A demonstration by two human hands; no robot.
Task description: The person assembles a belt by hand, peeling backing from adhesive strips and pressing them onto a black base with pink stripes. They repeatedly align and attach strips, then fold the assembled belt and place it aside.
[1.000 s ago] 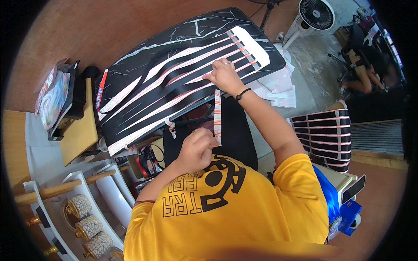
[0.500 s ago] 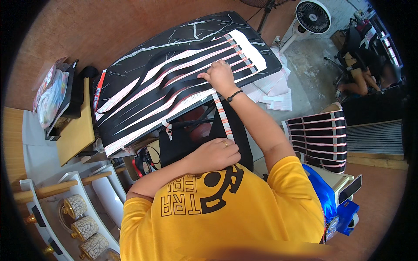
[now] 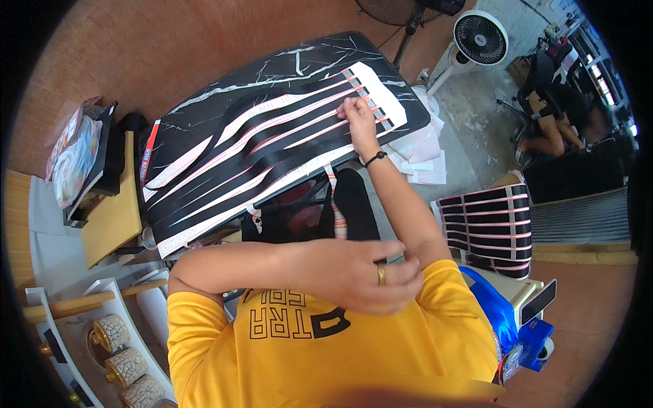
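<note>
On the black marbled table (image 3: 299,62) lie several long black straps (image 3: 272,115) over white paper with reddish lines. Their far-right ends are fixed to a white board (image 3: 384,95) by short grey-and-orange pieces. My right hand (image 3: 358,126) is over the straps close to that board, fingertips drawn together; what they pinch, if anything, is too small to make out. Across my chest, my left hand (image 3: 360,275) is slightly blurred, its fingers loosely bent and apart with nothing visible in them. A striped strip (image 3: 337,211) hangs from the table's near edge over black cloth.
Loose paper sheets (image 3: 425,160) lie right of the table. A similar strapped panel (image 3: 484,228) is at right, above a blue bag (image 3: 490,306) and a phone (image 3: 539,301). A white fan (image 3: 480,37) stands behind. Left are shelves with patterned jars (image 3: 126,367). Another person sits far right.
My left hand has moved right across my chest, away from the hanging strip, and its fingers have spread. My right hand has shifted toward the white board, its fingers drawing together.
</note>
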